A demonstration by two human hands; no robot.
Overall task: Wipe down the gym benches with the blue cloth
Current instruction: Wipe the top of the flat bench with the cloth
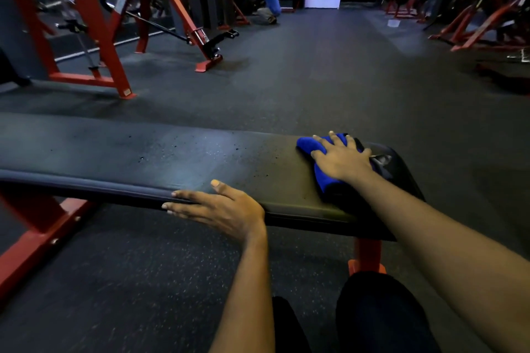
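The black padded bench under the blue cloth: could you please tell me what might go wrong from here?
The bunched blue cloth under the flat right hand sits beside what looks like a tear at the end of the black padded bench; it could snag there. Dark specks scattered across the pad may be smeared or missed. The left hand rests on the near edge, in the likely wiping path.

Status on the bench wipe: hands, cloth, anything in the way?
Right hand flat on blue cloth, pressing it at right end of bench. Left hand open, braced on near edge. Dark specks on pad left of cloth; no obstruction seen.
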